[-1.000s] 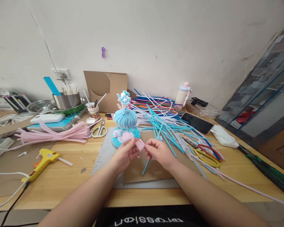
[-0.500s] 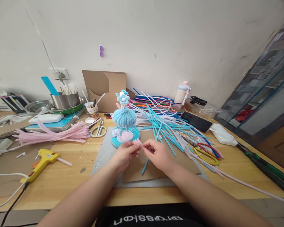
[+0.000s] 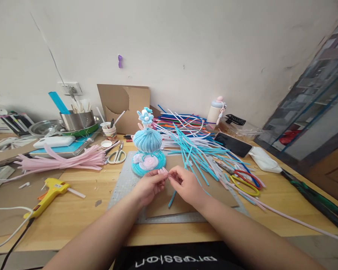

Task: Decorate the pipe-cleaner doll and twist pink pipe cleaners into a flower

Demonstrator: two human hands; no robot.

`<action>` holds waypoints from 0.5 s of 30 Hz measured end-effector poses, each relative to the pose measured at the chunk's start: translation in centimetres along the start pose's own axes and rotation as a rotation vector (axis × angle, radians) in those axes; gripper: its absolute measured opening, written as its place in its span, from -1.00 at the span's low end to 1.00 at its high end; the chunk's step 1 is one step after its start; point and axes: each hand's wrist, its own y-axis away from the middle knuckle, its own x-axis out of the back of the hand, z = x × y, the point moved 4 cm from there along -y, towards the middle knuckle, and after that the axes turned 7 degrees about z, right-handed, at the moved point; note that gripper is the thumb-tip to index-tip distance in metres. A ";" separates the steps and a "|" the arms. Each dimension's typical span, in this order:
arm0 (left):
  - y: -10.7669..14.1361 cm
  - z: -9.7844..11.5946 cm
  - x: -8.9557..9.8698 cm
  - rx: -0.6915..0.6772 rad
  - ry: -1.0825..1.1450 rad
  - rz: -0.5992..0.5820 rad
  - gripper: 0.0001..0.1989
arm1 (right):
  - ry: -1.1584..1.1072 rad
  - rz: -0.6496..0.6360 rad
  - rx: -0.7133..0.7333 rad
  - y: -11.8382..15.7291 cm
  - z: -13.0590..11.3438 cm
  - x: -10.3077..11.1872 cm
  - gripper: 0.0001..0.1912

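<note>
My left hand [image 3: 151, 184] is closed, its thumb and fingers pinching a small pale pink piece [image 3: 162, 170]. Right beside it, my right hand [image 3: 183, 182] pinches at the piece's right end; what lies between those fingertips is too small to make out. Both hands are over a brown cardboard sheet [image 3: 214, 193] on a grey cutting mat [image 3: 121, 187]. Just behind my left hand stands a blue pleated pipe-cleaner figure [image 3: 147, 140] topped with a blue flower, on a round blue base [image 3: 136, 169] with a pink spiral. A short blue stem [image 3: 172, 199] shows below the hands.
Loose blue and white pipe cleaners [image 3: 195, 157] spread behind and right of my hands. Red and yellow-handled tools [image 3: 245, 185] lie at the right, near a phone [image 3: 233, 144]. To the left are scissors [image 3: 117, 156], a pink bundle [image 3: 62, 159] and a yellow glue gun [image 3: 49, 195].
The fingertips of my right hand have shifted slightly left, closer to my left fingertips. The pink piece sits a little lower. A thin blue strand now shows beside my right wrist.
</note>
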 end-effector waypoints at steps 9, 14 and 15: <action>0.0 -0.5 -0.1 0.045 0.056 -0.013 -0.79 | 0.044 0.053 0.015 0.1 0.0 0.1 -0.94; -0.2 -0.5 0.0 0.037 0.056 -0.012 -0.79 | 0.030 0.047 -0.028 0.1 0.3 0.0 -0.96; -0.2 -0.5 0.0 0.037 0.055 -0.016 -0.79 | 0.021 0.042 -0.029 0.1 0.3 -0.1 -0.96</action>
